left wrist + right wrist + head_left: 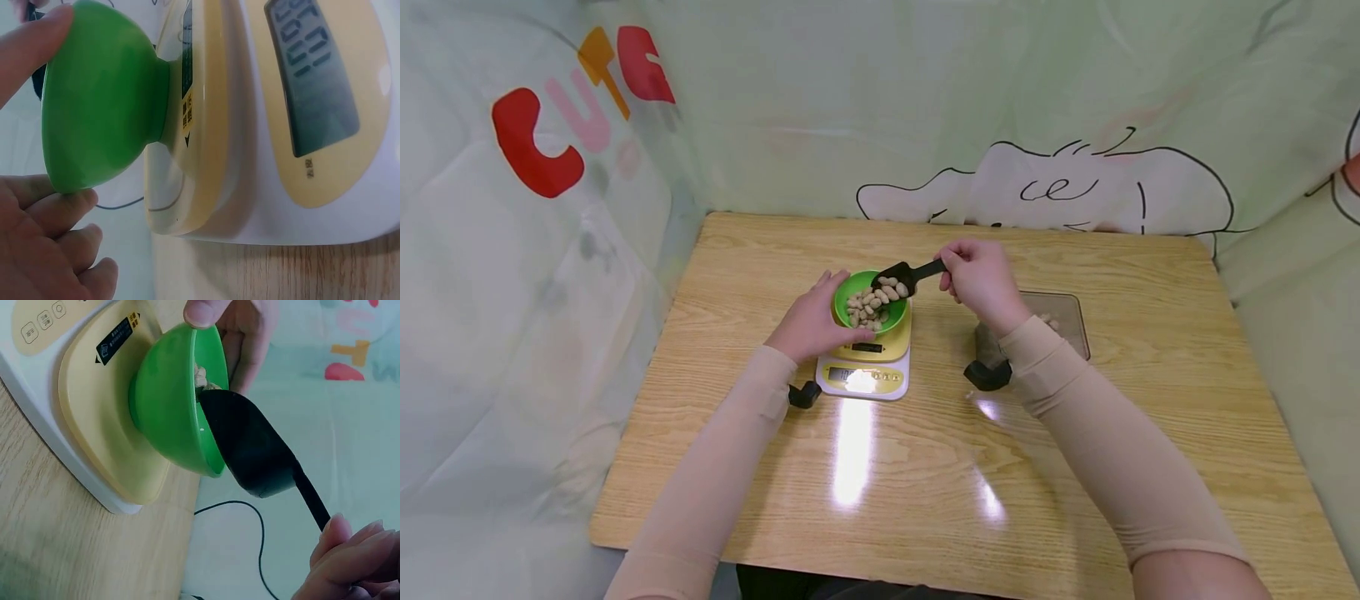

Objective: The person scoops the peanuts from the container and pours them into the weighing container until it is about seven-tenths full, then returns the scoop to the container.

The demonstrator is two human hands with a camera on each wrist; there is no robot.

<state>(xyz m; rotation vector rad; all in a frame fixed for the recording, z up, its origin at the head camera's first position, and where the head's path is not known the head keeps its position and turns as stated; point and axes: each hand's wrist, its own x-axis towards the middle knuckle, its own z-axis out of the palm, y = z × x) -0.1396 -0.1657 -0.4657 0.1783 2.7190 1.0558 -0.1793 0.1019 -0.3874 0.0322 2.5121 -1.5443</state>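
Note:
In the head view a green bowl [842, 310] stands on the yellow plate of a kitchen scale [825, 379], with pale oval nuts [867, 310] inside. My left hand [811, 321] holds the bowl, thumb on the near side and fingers around the far side. My right hand [981, 279] pinches the handle of a black scoop [901, 272], whose head tilts over the bowl's right rim with more nuts in it. In the right wrist view the scoop's lip [215, 403] reaches just inside the rim. Digits show on the scale's display [319, 81] in the left wrist view.
A see-through box [1071, 312] with some nuts in it sits right of the scale, partly hidden by my right forearm. Black curved pieces [987, 376] show at both wrists. Printed cloth [925, 108] hangs behind the wooden table [880, 475].

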